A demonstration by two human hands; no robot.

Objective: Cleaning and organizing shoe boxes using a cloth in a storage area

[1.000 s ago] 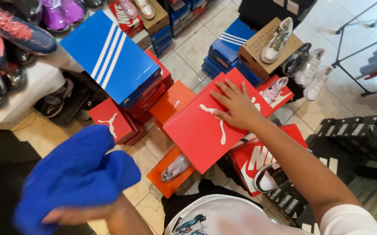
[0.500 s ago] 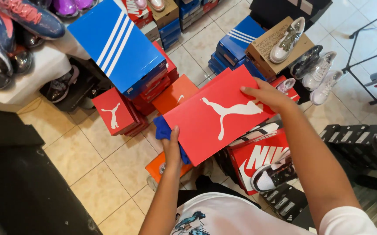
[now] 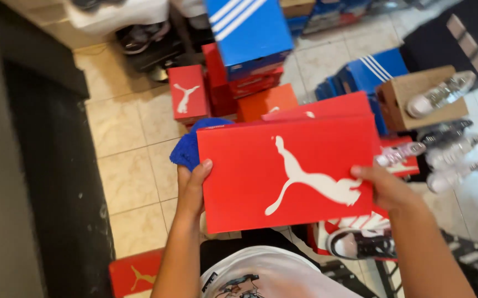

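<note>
I hold a red shoe box [image 3: 250, 176] with a white leaping-animal mark on its lid, raised level in front of my chest. My left hand [image 3: 192, 185] grips its left edge, thumb on the lid, and also pins a blue cloth [image 3: 192, 143] against the box's far left corner. My right hand [image 3: 385, 187] grips the right edge, thumb on the lid. A second red box [image 3: 333, 106] shows just behind the held one.
Stacked shoe boxes stand on the tiled floor ahead: a blue striped box [image 3: 247, 30], a small red box [image 3: 188, 94], an orange box [image 3: 266, 102]. Right: an open brown box [image 3: 421, 94] with a white shoe, loose sneakers [image 3: 451, 160]. A dark counter [image 3: 35, 182] runs along the left.
I have lifted the red box off the pile and turned it level toward me. My left hand with the blue cloth came from low left onto the box's left edge.
</note>
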